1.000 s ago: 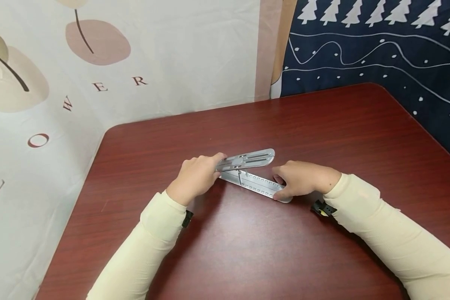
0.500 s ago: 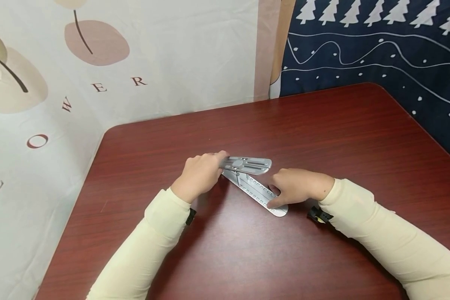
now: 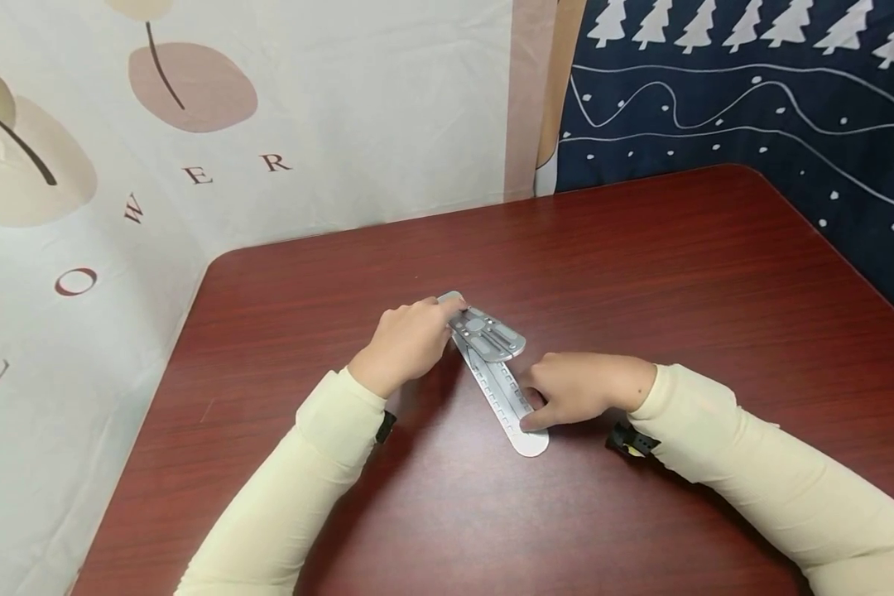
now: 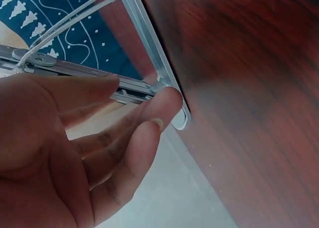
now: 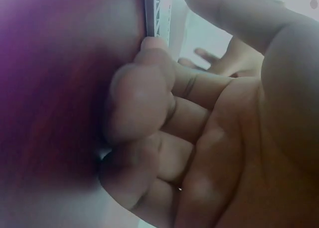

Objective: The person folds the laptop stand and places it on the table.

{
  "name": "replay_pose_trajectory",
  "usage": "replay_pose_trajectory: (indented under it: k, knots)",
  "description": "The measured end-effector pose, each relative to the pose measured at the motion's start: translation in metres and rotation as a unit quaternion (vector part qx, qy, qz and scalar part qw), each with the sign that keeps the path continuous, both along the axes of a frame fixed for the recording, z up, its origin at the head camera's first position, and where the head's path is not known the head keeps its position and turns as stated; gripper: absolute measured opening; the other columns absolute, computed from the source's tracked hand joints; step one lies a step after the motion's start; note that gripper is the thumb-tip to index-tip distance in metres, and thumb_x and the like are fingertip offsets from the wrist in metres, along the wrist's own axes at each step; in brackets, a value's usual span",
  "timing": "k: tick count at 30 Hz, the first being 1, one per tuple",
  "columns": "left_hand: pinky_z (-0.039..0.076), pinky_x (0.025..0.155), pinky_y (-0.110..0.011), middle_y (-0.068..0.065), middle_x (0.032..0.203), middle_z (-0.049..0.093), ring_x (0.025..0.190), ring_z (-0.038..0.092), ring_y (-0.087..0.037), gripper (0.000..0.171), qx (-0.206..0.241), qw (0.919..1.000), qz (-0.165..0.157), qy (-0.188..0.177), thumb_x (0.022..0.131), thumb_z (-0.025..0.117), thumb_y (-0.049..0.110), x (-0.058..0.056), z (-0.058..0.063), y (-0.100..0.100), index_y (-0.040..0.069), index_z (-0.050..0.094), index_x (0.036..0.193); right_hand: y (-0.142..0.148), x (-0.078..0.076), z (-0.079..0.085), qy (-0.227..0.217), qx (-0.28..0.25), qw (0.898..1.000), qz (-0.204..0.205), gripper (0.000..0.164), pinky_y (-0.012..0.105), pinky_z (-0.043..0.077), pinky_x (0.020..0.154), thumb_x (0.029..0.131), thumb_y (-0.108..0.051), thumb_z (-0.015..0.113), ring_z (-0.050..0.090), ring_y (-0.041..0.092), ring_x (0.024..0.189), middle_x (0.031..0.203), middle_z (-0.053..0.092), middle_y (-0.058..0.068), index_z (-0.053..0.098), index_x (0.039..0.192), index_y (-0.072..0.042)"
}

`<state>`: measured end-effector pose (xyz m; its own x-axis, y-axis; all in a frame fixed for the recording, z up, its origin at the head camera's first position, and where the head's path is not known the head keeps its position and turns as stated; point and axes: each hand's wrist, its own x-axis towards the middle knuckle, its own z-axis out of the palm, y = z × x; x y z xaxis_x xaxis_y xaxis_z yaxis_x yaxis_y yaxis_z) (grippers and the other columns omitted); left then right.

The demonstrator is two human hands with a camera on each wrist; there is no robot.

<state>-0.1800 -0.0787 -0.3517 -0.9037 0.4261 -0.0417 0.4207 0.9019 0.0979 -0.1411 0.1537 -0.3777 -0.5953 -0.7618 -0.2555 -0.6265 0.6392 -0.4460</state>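
Observation:
A silver folding metal stand has two long round-ended plates that meet at the far left end. Its slotted upper plate [image 3: 497,338] is raised at an angle over the lower plate [image 3: 501,401], which has rows of small cutouts along its sides. My left hand [image 3: 410,341] grips the joined end, thumb and fingertips around the upper plate. In the left wrist view, a thin wire strut [image 4: 75,20] spans between both plates. My right hand [image 3: 584,386] pinches the lower plate near its close end, thumb on top. Its curled fingers lie along the plate's edge in the right wrist view.
The stand is on a reddish-brown wooden table [image 3: 447,513]. A pale printed cloth [image 3: 387,108] hangs behind and to the left, and a dark blue tree-patterned cloth [image 3: 715,99] at the back right. Black straps [image 3: 629,439] circle the wrists.
The stand has swung round so its free end points more toward me. The upper plate has turned and sits lower over the base. My right hand has moved left and closer with the lower plate.

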Motion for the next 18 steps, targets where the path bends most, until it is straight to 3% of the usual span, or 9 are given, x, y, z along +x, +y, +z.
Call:
replay_pose_trajectory:
  k: [12, 18]
  knots:
    - [0.054, 0.066, -0.049, -0.007, 0.109, 0.069, 0.092, 0.07, -0.03, 0.042, 0.015, 0.9991, -0.04, 0.008, 0.097, 0.058, 0.012, -0.0021, -0.005, 0.0064, 0.03, 0.057, 0.135, -0.005, 0.0075, -0.0001, -0.017, -0.02, 0.999, 0.02, 0.023, 0.02, 0.039, 0.052, 0.085, -0.032, 0.073, 0.044, 0.0, 0.053, 0.06, 0.053, -0.013, 0.059, 0.072, -0.018]
    - [0.055, 0.069, -0.048, -0.006, 0.112, 0.068, 0.093, 0.07, -0.029, 0.042, 0.019, 0.9984, -0.054, -0.002, 0.098, 0.058, 0.013, -0.0027, -0.0053, 0.0093, 0.03, 0.056, 0.137, -0.0057, 0.0093, 0.0044, -0.078, -0.029, 0.996, 0.025, 0.021, 0.019, 0.041, 0.05, 0.089, -0.029, 0.071, 0.05, -0.003, 0.044, 0.05, 0.059, -0.009, 0.06, 0.075, -0.018]
